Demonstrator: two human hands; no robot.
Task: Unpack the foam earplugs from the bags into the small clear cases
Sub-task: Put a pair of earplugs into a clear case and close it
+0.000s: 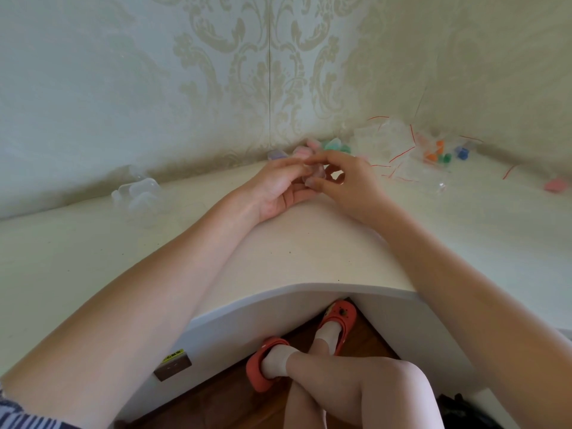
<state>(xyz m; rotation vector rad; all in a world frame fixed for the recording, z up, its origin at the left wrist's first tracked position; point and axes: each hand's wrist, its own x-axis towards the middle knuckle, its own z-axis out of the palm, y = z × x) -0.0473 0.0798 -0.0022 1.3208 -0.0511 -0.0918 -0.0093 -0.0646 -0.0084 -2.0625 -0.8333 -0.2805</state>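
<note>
Both hands meet over the white desk near the wall corner. My left hand [280,188] and my right hand [346,181] together hold a small clear case [314,174] between their fingertips; what is inside it is hidden by the fingers. Behind the hands, along the wall, stand several filled cases with pink [301,151], purple [277,154] and green [335,145] earplugs. To the right lies a heap of clear zip bags with red strips [399,150], some holding orange [433,153], green and blue [462,153] earplugs. Empty clear cases [139,191] sit at the left.
A pink item [555,184] lies at the far right of the desk. Patterned wallpaper walls close off the back and right. The desk's curved front edge [309,287] is near my body, with my legs and orange slippers on the wooden floor below.
</note>
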